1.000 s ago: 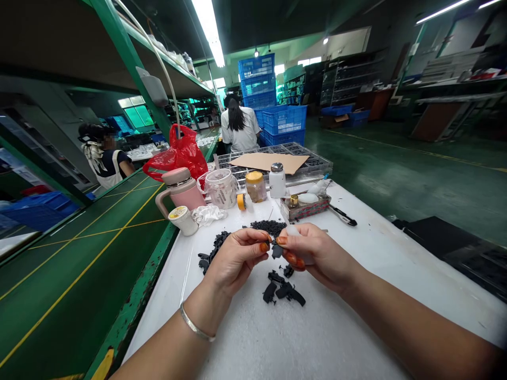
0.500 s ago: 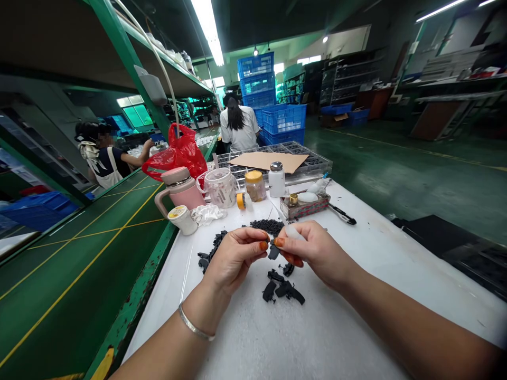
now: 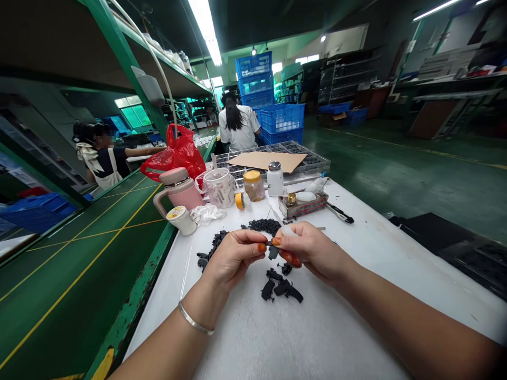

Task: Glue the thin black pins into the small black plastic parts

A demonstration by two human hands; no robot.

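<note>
Dim factory hall, green floor, white worktable (image 3: pixel 356 253) alongside a green conveyor belt (image 3: pixel 79 248). At the table's middle, left hand (image 3: pixel 233 258) and right hand (image 3: pixel 312 250) meeting fingertip to fingertip, both pinched shut on one small black plastic part (image 3: pixel 273 250). Part held just above the tabletop, hanging down from the fingertips, long axis roughly upright; finer shape too small to tell. Something pale and whitish tucked in the right hand behind the thumb, not identifiable.

Directly below the held part, on the table, a loose cluster of black parts (image 3: pixel 282 287), lying flat at mixed angles. Just behind the held part, a heap of tiny black pieces (image 3: pixel 264 226); to its left, a second scatter of black parts (image 3: pixel 209 250).

Farther behind the part: pink mug (image 3: pixel 178 190), clear plastic jar (image 3: pixel 219 187) with dark print too blurred to read, yellow-lidded jar (image 3: pixel 254 184), white bottle (image 3: pixel 275 179), small tray (image 3: pixel 303 205), red plastic bag (image 3: pixel 178 153). Beyond those, a grid tray under a cardboard sheet (image 3: pixel 269 160), stacked blue crates (image 3: pixel 269 89), one person in white (image 3: pixel 237 124) with back turned, another person (image 3: pixel 101 158) across the belt. No legible brand or label anywhere.
</note>
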